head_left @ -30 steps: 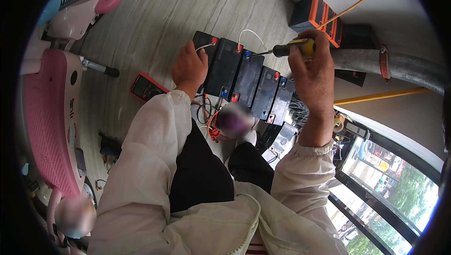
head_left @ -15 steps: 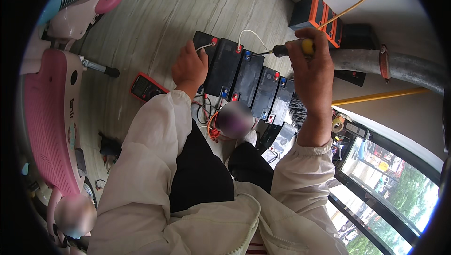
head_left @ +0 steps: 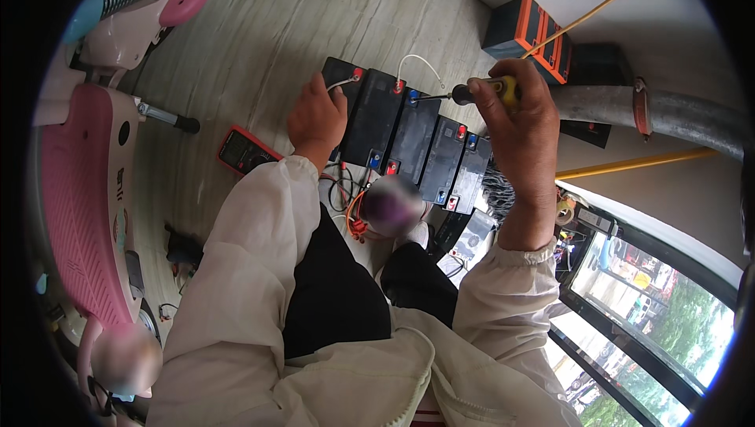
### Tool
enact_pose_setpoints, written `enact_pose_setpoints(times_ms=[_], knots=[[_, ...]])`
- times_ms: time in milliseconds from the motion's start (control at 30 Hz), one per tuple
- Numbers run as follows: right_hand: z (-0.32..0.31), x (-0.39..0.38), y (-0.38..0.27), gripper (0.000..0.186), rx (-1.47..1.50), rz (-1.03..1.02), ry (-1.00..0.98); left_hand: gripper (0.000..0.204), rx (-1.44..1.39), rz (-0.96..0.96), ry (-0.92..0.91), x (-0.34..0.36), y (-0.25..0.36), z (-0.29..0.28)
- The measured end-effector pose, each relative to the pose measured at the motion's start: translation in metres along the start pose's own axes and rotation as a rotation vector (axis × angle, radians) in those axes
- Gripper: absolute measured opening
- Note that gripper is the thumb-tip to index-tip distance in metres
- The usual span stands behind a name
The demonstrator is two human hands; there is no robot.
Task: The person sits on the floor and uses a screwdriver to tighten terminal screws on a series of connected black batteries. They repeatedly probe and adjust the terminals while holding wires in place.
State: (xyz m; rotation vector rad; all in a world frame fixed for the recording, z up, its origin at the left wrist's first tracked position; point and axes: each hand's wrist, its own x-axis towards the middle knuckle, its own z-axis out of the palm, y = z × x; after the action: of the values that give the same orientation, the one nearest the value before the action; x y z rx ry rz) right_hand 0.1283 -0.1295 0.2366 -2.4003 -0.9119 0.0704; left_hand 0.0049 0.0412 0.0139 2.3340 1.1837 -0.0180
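On one battery (head_left: 410, 136), the screwdriver (head_left: 462, 95) is held at the blue terminal (head_left: 413, 97) by the right hand (head_left: 525, 112), its closed fingers slightly shifted, suggesting turning; what the curled left hand (head_left: 317, 119) holds is unclear.

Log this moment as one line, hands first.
right hand: holds screwdriver, tip at blue terminal | left hand: at leftmost battery, grip unclear | nearby: red multimeter
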Motion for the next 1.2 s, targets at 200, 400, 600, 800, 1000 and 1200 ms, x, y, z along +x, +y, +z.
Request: enact_pose_setpoints(times_ms=[200, 400, 600, 800, 1000, 1200], knots=[[0.003, -0.001, -0.003, 0.031, 0.149, 0.035, 0.045, 0.041, 0.022, 0.050, 0.145, 0.000, -0.004, 0.011], [0.004, 0.000, -0.003, 0.029, 0.020, 0.080, 0.055, 0.041, 0.019, 0.051, 0.141, 0.000, -0.004, 0.009], [0.001, -0.002, -0.003, 0.037, 0.081, 0.116, 0.055, 0.050, 0.017, 0.014, 0.001, 0.000, 0.001, -0.001], [0.005, -0.002, -0.006, 0.036, 0.060, 0.114, 0.119, 0.050, 0.022, 0.008, -0.001, -0.001, 0.001, -0.005], [0.004, -0.001, 0.003, 0.032, 0.017, 0.044, 0.095, 0.040, 0.052, 0.049, 0.117, 0.001, -0.005, 0.006], [0.004, -0.002, -0.001, 0.026, 0.321, 0.086, 0.042, 0.047, 0.050, 0.009, 0.014, 0.001, 0.000, 0.000]])
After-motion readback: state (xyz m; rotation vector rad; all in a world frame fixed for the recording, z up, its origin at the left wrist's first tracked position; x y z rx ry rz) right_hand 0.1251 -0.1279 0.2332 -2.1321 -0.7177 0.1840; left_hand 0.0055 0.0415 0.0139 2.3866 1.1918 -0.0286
